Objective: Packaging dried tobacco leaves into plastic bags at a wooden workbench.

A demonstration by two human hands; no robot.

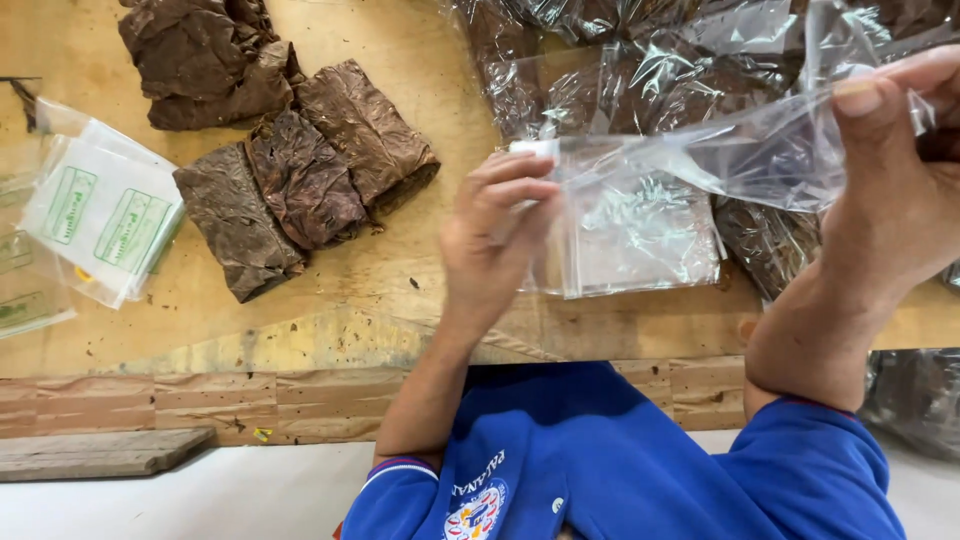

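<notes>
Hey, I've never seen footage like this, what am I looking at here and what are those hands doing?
This is one picture from a camera worn on a person's head, looking down at their own two bare hands over a wooden table. There is no machine. The blue sleeves at the bottom belong to the same person. The left hand and the right hand together hold a clear plastic bag, stretched between them above the table. Under it lies a stack of more clear bags. To the left lie folded bundles of dark brown dried leaves, and at the far left small white packets with green labels. More leaf bundles wrapped in clear plastic sit at the top right.
</notes>
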